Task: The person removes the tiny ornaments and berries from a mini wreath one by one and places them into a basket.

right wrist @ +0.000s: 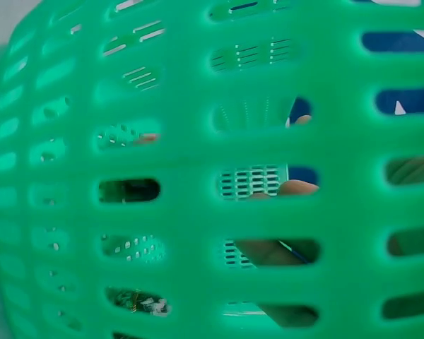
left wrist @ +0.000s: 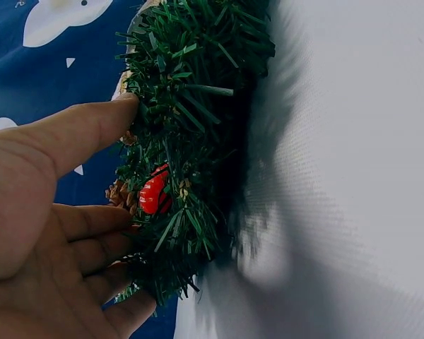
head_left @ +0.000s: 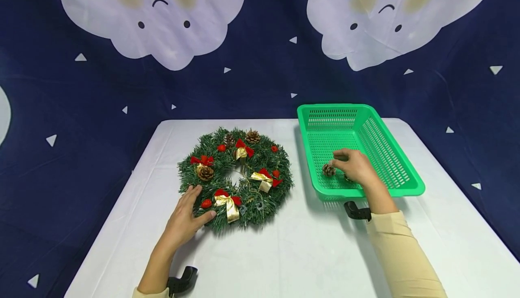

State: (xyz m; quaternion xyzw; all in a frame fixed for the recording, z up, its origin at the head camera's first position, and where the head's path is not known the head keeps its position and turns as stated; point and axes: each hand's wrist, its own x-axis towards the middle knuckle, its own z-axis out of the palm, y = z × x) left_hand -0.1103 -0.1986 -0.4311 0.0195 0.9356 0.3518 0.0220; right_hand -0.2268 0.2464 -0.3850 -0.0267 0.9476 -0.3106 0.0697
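A green artificial wreath (head_left: 280, 158) with red-and-gold bows, red berries and pinecones lies on the white table. My left hand (head_left: 184, 216) rests at its near left edge, fingers spread and relaxed. In the left wrist view, the thumb (left wrist: 92, 127) and fingers meet the needles beside a red ornament (left wrist: 154, 191). Over the near part of the green basket (head_left: 406, 188), my right hand (head_left: 354, 166) reaches down, thumb tip right at the top of a small pinecone (head_left: 328, 169). I cannot tell whether it pinches the cone. A second small ornament (head_left: 348, 178) is partly hidden below the hand.
The basket's slotted wall (right wrist: 191, 148) fills the right wrist view and mostly hides the right hand. White cloth (head_left: 260, 262) covers the table. Behind it hangs a dark blue backdrop (head_left: 268, 81) with clouds and white triangles.
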